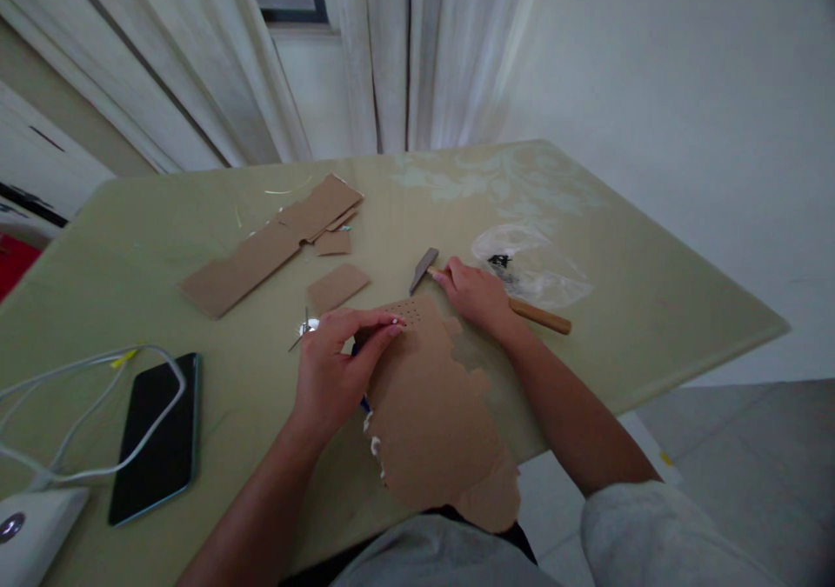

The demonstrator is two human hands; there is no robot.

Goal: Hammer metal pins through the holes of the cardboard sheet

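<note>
Gripping a hammer by its wooden handle, the right hand is closed around it just past the far right corner of the big torn cardboard sheet, so the metal head sticks out toward the far side of that sheet. The left hand sits on the sheet's left edge, fingers curled and pinched together near a patch of small punched holes; can't tell whether it's actually holding anything tiny. Just left of the sheet there's a small shiny metal bit on the green surface, hard to make out. Beyond the sheet lie smaller cardboard scraps. Behind the hammer, right of the sheet, is a clear plastic bag with dark bits in it. Well to the left of the sheet, a black phone with a white cable looped over it.
</note>
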